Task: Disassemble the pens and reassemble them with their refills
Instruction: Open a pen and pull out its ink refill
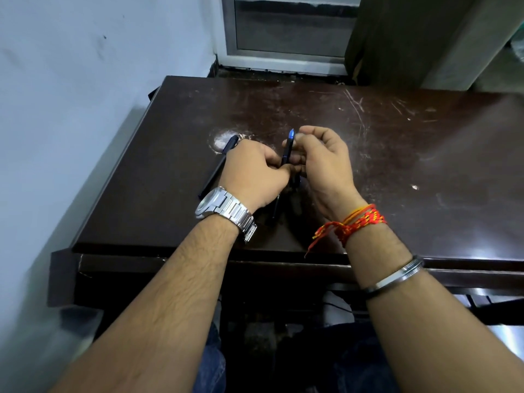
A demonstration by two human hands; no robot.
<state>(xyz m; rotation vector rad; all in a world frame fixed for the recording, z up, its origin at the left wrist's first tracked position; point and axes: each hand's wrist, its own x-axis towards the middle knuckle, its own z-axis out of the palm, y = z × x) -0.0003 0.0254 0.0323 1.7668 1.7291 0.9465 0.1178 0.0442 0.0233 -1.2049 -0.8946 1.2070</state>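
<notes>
A dark pen with a blue end [288, 147] stands nearly upright between my two hands, above the dark wooden table [397, 165]. My left hand [252, 171] grips its lower part, and the fingertips of my right hand [317, 157] pinch its upper part just below the blue end. A second dark pen [219, 163] lies flat on the table, left of my left hand and partly hidden by it. Another dark pen part [276, 205] lies on the table beneath my hands, mostly hidden.
A pale wall runs along the table's left edge. Behind the table's far edge stand a metal-framed window and a dark curtain [397, 38]. A round pale mark [224, 140] is on the tabletop near the second pen. My knees show below the table's front edge.
</notes>
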